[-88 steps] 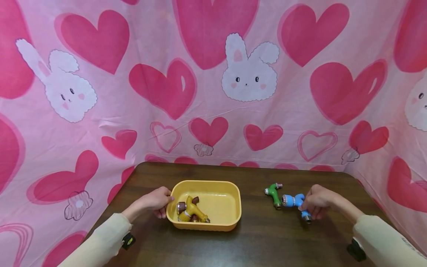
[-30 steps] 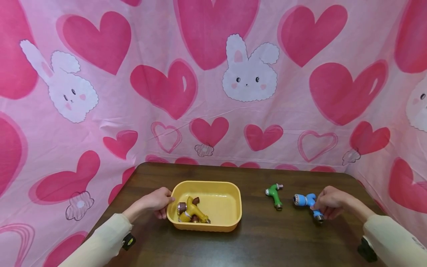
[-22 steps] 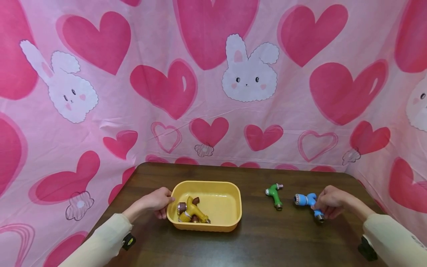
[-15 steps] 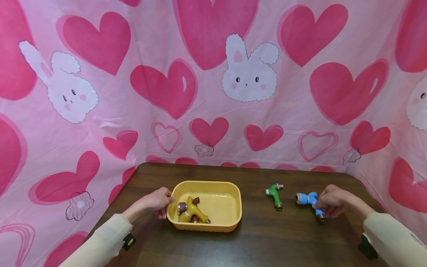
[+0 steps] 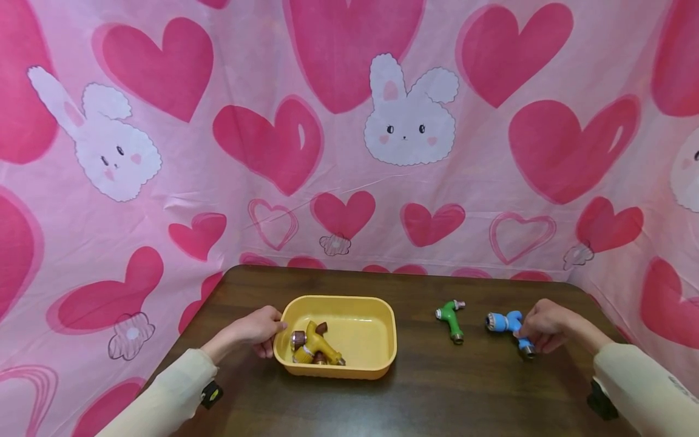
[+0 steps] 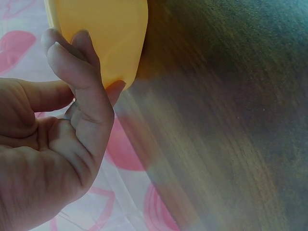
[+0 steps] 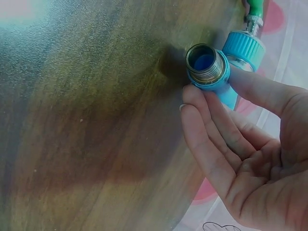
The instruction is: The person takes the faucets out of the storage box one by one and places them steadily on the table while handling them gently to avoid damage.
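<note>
My left hand pinches the left end of a yellow plastic basin standing on the table. In the left wrist view, its thumb and fingers close on the basin's wall. Inside the basin, at the left, lies a yellow tap with brown parts under and beside it. At the right, my right hand pinches a blue tap between thumb and fingertips. The right wrist view shows the blue tap's threaded metal end toward the camera and its ribbed collar behind. Fingers cover its middle.
A green tap with metal ends lies on the dark wooden table, between the basin and the blue tap. Behind the table and at both sides hangs a pink cloth with hearts and rabbits.
Since the earliest frame, my right hand has carried the blue tap rightward, away from the green tap, with only a slight shift lately. My left hand and the basin stay put.
</note>
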Tool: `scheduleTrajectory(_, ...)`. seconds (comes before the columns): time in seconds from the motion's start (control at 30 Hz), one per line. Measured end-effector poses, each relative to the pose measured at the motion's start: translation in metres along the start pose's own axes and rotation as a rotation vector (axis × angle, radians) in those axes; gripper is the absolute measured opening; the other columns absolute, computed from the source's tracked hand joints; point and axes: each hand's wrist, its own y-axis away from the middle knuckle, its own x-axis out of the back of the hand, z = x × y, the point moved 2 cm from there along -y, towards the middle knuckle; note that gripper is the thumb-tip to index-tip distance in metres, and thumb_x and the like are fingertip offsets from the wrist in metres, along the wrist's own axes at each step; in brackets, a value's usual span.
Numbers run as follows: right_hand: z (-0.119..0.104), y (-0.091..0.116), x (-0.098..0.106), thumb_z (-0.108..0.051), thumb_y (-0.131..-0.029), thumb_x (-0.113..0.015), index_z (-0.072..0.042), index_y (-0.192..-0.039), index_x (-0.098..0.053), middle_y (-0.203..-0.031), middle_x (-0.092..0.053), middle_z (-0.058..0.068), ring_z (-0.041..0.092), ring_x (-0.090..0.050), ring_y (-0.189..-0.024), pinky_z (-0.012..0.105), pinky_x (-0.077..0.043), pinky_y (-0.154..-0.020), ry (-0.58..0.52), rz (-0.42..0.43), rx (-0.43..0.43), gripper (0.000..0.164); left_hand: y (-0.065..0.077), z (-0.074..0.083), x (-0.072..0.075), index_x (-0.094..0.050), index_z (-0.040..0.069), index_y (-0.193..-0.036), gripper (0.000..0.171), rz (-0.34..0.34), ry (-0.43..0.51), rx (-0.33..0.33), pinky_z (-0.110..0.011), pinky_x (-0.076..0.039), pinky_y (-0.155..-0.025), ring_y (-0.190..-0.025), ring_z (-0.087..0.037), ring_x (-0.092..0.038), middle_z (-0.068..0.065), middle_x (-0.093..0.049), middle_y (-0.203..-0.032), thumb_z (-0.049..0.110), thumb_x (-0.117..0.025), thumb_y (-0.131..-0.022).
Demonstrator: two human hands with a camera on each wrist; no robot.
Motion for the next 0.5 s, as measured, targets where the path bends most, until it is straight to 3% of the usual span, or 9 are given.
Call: scheduleTrajectory(0.5,0.0009,-0.0074,0.0032,-0.013,-0.095,-0.077,0.000,-0.079,-0.075,-0.068,-0.066,0.006,0.019,-0.067,-0.062,0.039,-0.063,-0.063,0.001,-0.005,-0.004,0.021,-0.0023,-0.0031,0.0004,-0.067,-0.004,-0.104,0.016,-0.006,-0.001,-0.019,-0.030,-0.057,-0.045,-0.043,-0.015,-0.058,-0.012,-0.062,-0.060,0.005,-0.054,-0.108)
